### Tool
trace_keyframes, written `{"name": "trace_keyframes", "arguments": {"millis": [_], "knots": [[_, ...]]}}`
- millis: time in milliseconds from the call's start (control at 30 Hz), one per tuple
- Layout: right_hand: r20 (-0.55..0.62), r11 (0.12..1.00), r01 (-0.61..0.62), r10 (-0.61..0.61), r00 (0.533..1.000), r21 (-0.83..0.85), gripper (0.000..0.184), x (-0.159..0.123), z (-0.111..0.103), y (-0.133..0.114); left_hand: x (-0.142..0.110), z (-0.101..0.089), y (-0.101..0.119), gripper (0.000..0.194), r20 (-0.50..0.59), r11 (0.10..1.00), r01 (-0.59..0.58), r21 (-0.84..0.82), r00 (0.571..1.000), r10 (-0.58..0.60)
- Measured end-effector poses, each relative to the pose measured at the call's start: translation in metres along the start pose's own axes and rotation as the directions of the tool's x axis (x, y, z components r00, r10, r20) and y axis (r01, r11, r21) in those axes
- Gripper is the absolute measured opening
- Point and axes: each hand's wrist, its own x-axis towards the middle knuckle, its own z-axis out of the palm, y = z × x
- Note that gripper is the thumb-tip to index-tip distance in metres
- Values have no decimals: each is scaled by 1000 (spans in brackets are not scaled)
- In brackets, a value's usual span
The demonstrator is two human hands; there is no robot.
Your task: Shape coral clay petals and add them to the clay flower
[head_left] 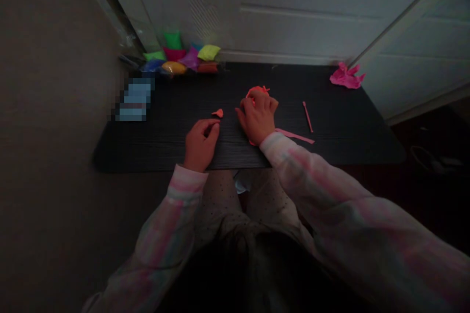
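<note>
My right hand (258, 115) lies over an orange-red lump of modelling clay (259, 90), its fingers curled down on it and the thumb out to the left. Most of the lump is hidden under the hand. Left of it, a small orange piece of clay (219, 113) rests on the black table (176, 132). My left hand (201, 144) is just below that piece, thumb and fingers bent together in a pinch, with nothing visible between the tips. A flat pink modelling tool (297, 136) sticks out beside my right wrist. Farther right lies a thin pink stick tool (308, 117).
Several bright clay packets (175, 68) are heaped at the back left. In front of them is a pixelated light-blue rectangle (135, 100). A crumpled pink wrapper (347, 77) sits at the back right corner. A white panelled door (293, 34) stands behind the table.
</note>
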Motion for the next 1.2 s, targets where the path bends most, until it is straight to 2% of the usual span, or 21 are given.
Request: {"name": "trace_keyframes", "arguments": {"millis": [100,167,300,400,467,533,633,733,833,933,1100,1200], "knots": [[96,997,80,-81,992,13,22,1,-1,-4,0,1,-1,19,13,1000,7,3,1000,-7],[102,996,83,-86,991,35,21,1,-4,-6,0,-1,2,20,8,1000,-8,5,1000,8],[-47,998,-59,61,997,29,21,2,-8,-3,0,-5,5,20,-2,998,-60,9,998,60],[-163,980,-197,200,966,34,27,3,-6,4,1,-5,3,19,-10,997,-79,1,997,79],[-186,968,-249,251,950,37,30,4,-5,6,1,-4,2,20,-12,998,-69,-4,998,69],[-153,974,-223,225,962,35,27,3,-4,6,0,-4,2,20,-9,999,-43,-3,999,43],[-47,996,-87,89,995,36,22,3,-2,2,1,-3,3,21,1,1000,-2,3,1000,2],[23,999,6,-7,1000,38,22,3,-2,-2,1,-3,2,20,8,1000,18,9,1000,-18],[34,998,49,-50,998,34,22,3,-4,-4,1,-4,3,21,5,1000,11,12,1000,-11],[-7,999,35,-34,999,23,20,4,-7,-3,2,-5,4,21,2,1000,-14,13,1000,14],[-112,996,-88,88,990,10,26,4,-13,1,3,-6,4,20,1,999,-33,10,999,33],[-78,1000,-15,16,997,7,25,-1,-13,1,2,-6,4,20,10,1000,-21,14,1000,21]]}}
